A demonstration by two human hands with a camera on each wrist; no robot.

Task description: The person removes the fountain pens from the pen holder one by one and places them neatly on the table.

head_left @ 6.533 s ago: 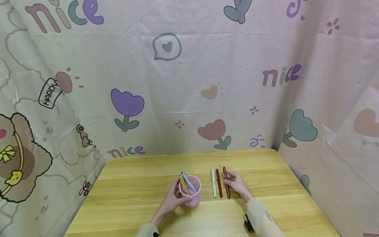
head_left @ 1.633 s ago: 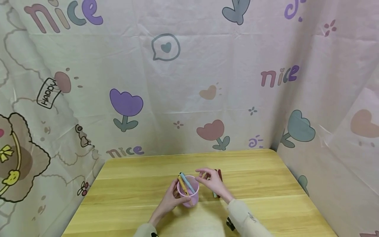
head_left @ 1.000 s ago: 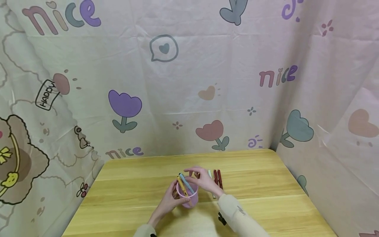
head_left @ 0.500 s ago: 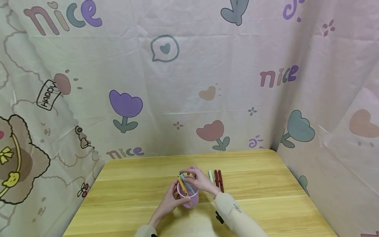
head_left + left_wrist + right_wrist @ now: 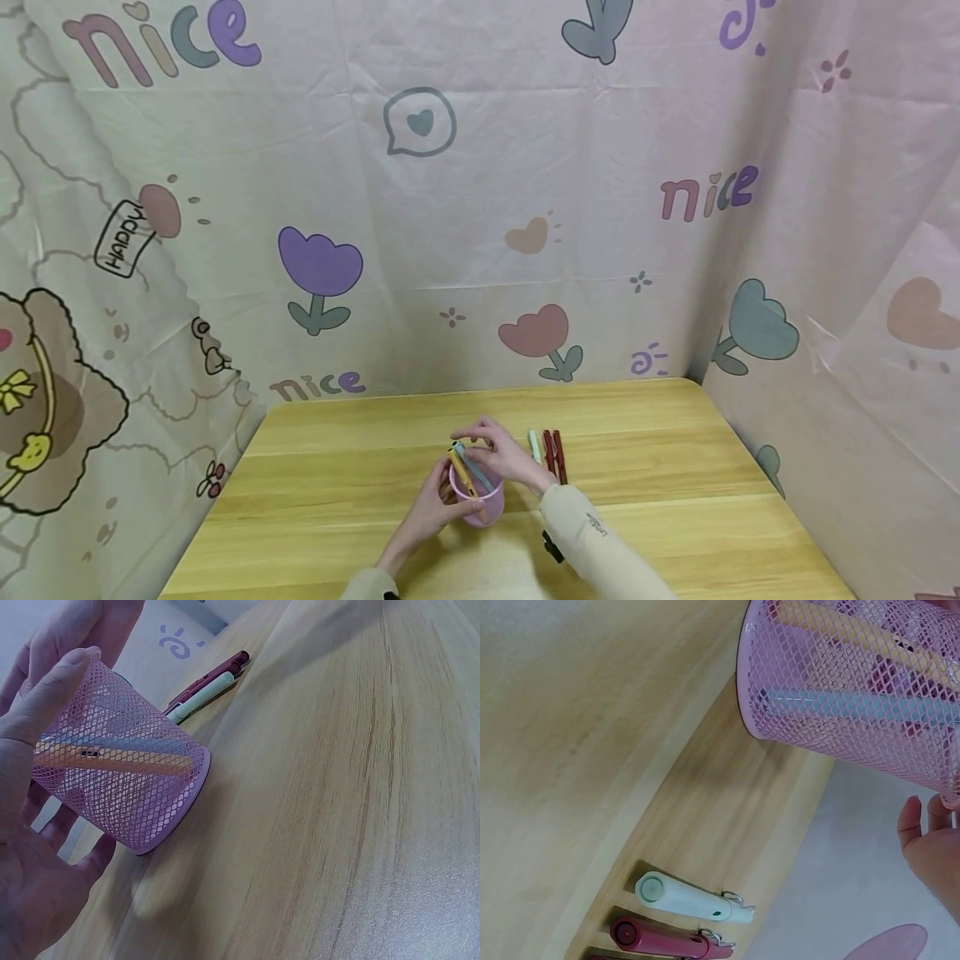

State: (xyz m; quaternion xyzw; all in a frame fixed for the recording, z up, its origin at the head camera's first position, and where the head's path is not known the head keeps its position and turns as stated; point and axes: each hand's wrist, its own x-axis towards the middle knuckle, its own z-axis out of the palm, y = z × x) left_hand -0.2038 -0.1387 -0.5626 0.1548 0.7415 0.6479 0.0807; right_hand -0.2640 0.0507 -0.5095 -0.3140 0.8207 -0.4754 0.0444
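Observation:
A pink mesh pen cup (image 5: 491, 508) stands on the table, tilted in the wrist views, with my left hand (image 5: 433, 507) gripping its side, thumb in front. Inside lean a yellow pen (image 5: 459, 465) and a light blue pen (image 5: 478, 475). My right hand (image 5: 506, 457) reaches over the rim from the right, thumb and index finger pinching the light blue pen's upper end. Just right of that wrist lie a mint green pen (image 5: 686, 898) and two dark red pens (image 5: 550, 454), side by side. The right sleeve covers their near ends in the head view.
The wooden table (image 5: 330, 492) runs back to a printed cloth backdrop (image 5: 435, 250), with more cloth along both sides. A black strap (image 5: 552, 547) shows under the right sleeve.
My right hand has left the rightmost red pen, which now lies closer to the others, and moved left over the cup to the light blue pen. My left hand keeps its grip.

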